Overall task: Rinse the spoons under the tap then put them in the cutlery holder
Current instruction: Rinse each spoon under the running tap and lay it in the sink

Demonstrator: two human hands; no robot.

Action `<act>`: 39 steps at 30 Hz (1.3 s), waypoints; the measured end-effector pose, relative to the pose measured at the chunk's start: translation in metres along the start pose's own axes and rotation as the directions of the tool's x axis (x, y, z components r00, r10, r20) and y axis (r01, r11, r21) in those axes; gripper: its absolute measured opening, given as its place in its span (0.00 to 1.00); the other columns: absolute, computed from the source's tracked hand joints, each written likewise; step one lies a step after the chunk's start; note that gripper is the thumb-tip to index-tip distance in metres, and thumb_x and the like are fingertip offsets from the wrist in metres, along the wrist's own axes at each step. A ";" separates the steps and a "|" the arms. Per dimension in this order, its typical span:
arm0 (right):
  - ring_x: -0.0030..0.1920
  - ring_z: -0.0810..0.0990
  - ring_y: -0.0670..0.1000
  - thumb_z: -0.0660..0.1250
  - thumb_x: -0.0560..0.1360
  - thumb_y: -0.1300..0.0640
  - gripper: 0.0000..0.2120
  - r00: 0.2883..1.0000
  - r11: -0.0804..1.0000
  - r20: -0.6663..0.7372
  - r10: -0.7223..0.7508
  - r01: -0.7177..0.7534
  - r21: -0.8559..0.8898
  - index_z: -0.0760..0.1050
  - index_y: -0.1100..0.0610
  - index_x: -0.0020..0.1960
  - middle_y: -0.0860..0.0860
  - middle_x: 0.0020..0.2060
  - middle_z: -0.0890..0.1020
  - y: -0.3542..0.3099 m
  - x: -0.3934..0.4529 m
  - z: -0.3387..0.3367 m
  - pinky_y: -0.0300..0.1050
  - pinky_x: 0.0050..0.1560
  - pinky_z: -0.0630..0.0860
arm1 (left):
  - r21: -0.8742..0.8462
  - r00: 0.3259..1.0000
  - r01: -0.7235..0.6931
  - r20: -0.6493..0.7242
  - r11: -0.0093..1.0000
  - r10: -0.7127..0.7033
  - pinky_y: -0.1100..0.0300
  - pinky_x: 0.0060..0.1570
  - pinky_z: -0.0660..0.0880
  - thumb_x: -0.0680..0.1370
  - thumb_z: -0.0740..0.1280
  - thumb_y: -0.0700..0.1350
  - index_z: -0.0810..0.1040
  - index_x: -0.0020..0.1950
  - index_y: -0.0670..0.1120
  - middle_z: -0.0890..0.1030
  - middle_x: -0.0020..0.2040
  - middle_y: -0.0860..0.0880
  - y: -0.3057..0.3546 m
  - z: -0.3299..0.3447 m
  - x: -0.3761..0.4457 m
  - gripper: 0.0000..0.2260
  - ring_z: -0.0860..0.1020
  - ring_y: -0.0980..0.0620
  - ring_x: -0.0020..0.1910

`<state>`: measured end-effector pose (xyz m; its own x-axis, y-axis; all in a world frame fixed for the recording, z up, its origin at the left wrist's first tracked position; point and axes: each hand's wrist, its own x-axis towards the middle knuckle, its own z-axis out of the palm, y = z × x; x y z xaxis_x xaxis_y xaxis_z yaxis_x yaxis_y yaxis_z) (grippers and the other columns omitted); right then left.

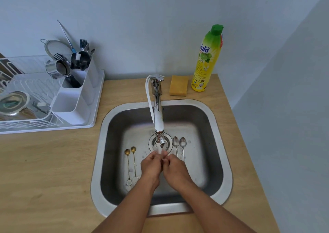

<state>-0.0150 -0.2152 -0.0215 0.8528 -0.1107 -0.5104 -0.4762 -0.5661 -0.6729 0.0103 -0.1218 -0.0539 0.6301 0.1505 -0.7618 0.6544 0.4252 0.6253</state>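
- Sink (220,125) on the tabletop (53,161), tap (157,115) running.
- Cutlery holder (74,99) far off left.
- Left hand (151,166), right hand (175,166) together under the stream, grasping nothing visible; curl hard to tell.
- Gold spoons (130,163) just left of left hand, silver spoons (179,147) beside right, handles pointing toward the body.

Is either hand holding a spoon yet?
No: both hands meet empty under the running tap, while all four spoons lie in the sink.
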 end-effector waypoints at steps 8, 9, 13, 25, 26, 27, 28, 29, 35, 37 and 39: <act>0.44 0.80 0.47 0.58 0.83 0.57 0.12 0.998 0.992 0.052 0.048 -0.053 0.112 0.75 0.51 0.43 0.47 0.49 0.84 0.004 -0.003 -0.006 0.37 0.38 0.71 | 0.011 0.998 0.057 -0.042 0.998 -0.057 0.63 0.29 0.80 0.86 0.63 0.49 0.84 0.54 0.39 0.90 0.43 0.44 0.003 0.005 -0.005 0.15 0.88 0.51 0.36; 0.38 0.78 0.44 0.58 0.83 0.57 0.13 0.996 0.986 0.065 0.069 -0.078 0.146 0.75 0.52 0.43 0.45 0.45 0.82 0.003 -0.001 -0.006 0.35 0.34 0.70 | 0.014 0.998 0.059 -0.019 0.998 -0.059 0.62 0.31 0.81 0.86 0.63 0.45 0.83 0.57 0.39 0.90 0.44 0.44 0.003 0.004 -0.005 0.12 0.88 0.50 0.39; 0.28 0.73 0.48 0.58 0.81 0.58 0.10 0.971 0.943 0.150 0.186 -0.220 0.251 0.77 0.56 0.46 0.49 0.33 0.78 0.000 0.004 -0.006 0.41 0.25 0.68 | -0.007 0.997 0.074 0.028 0.997 -0.074 0.56 0.41 0.83 0.82 0.66 0.35 0.85 0.55 0.39 0.89 0.49 0.42 0.001 -0.003 -0.005 0.08 0.87 0.47 0.46; 0.23 0.66 0.45 0.60 0.83 0.63 0.10 0.920 0.703 0.343 0.190 -0.371 0.607 0.74 0.58 0.44 0.50 0.27 0.74 -0.009 -0.004 0.001 0.37 0.21 0.60 | -0.076 0.988 0.045 -0.144 0.996 -0.055 0.58 0.30 0.82 0.83 0.67 0.53 0.83 0.50 0.38 0.88 0.37 0.43 0.013 0.009 0.000 0.17 0.86 0.49 0.34; 0.23 0.65 0.45 0.60 0.82 0.63 0.10 0.918 0.690 0.349 0.187 -0.376 0.618 0.74 0.57 0.43 0.49 0.26 0.74 -0.008 -0.005 0.001 0.37 0.21 0.60 | -0.082 0.990 0.047 -0.132 0.996 -0.058 0.59 0.29 0.82 0.84 0.66 0.53 0.82 0.51 0.38 0.88 0.38 0.43 0.014 0.009 -0.001 0.17 0.86 0.48 0.35; 0.22 0.65 0.45 0.61 0.82 0.64 0.10 0.919 0.676 0.347 0.190 -0.379 0.632 0.74 0.57 0.43 0.49 0.26 0.74 -0.008 -0.005 0.000 0.37 0.21 0.59 | -0.082 0.992 0.057 -0.106 0.995 -0.065 0.59 0.29 0.81 0.84 0.66 0.52 0.83 0.53 0.38 0.89 0.40 0.43 0.014 0.009 -0.002 0.16 0.86 0.48 0.37; 0.22 0.65 0.44 0.61 0.82 0.64 0.10 0.919 0.658 0.341 0.198 -0.383 0.648 0.74 0.58 0.43 0.49 0.26 0.74 -0.008 -0.003 -0.001 0.36 0.20 0.59 | -0.080 0.994 0.069 -0.074 0.994 -0.075 0.58 0.30 0.82 0.85 0.66 0.48 0.83 0.55 0.38 0.89 0.41 0.42 0.014 0.009 -0.004 0.14 0.87 0.49 0.38; 0.22 0.65 0.44 0.61 0.82 0.65 0.10 0.918 0.638 0.334 0.212 -0.389 0.664 0.75 0.58 0.42 0.50 0.26 0.73 -0.008 0.000 -0.002 0.36 0.20 0.59 | -0.078 0.995 0.084 -0.041 0.993 -0.087 0.58 0.32 0.83 0.85 0.66 0.44 0.84 0.57 0.38 0.89 0.43 0.43 0.014 0.008 -0.007 0.11 0.87 0.49 0.39; 0.22 0.64 0.43 0.62 0.84 0.62 0.11 0.878 0.504 0.425 0.220 -0.475 0.722 0.78 0.59 0.45 0.50 0.28 0.73 -0.012 0.005 -0.005 0.35 0.17 0.60 | -0.100 0.991 0.130 -0.017 0.986 -0.133 0.61 0.27 0.80 0.83 0.69 0.39 0.83 0.60 0.39 0.90 0.46 0.42 0.015 -0.002 -0.008 0.08 0.86 0.52 0.32; 0.22 0.64 0.43 0.60 0.84 0.62 0.11 0.868 0.467 0.454 0.202 -0.492 0.735 0.78 0.59 0.45 0.50 0.29 0.73 -0.012 0.002 -0.005 0.35 0.17 0.60 | -0.113 0.990 0.136 -0.030 0.984 -0.141 0.61 0.28 0.80 0.81 0.72 0.45 0.85 0.56 0.38 0.89 0.45 0.42 0.016 0.000 -0.006 0.11 0.87 0.51 0.33; 0.22 0.64 0.43 0.60 0.84 0.62 0.11 0.859 0.429 0.472 0.197 -0.508 0.747 0.77 0.59 0.45 0.50 0.28 0.73 -0.009 -0.002 -0.006 0.34 0.17 0.59 | -0.105 0.988 0.148 -0.025 0.983 -0.151 0.61 0.28 0.80 0.79 0.73 0.52 0.87 0.51 0.39 0.90 0.45 0.42 0.014 0.003 -0.005 0.16 0.87 0.50 0.35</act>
<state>-0.0113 -0.2148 -0.0110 0.5377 0.1788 -0.8240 -0.7981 0.4232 -0.4289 0.0173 -0.1191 -0.0408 0.5129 0.1069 -0.8518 0.6930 0.5341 0.4843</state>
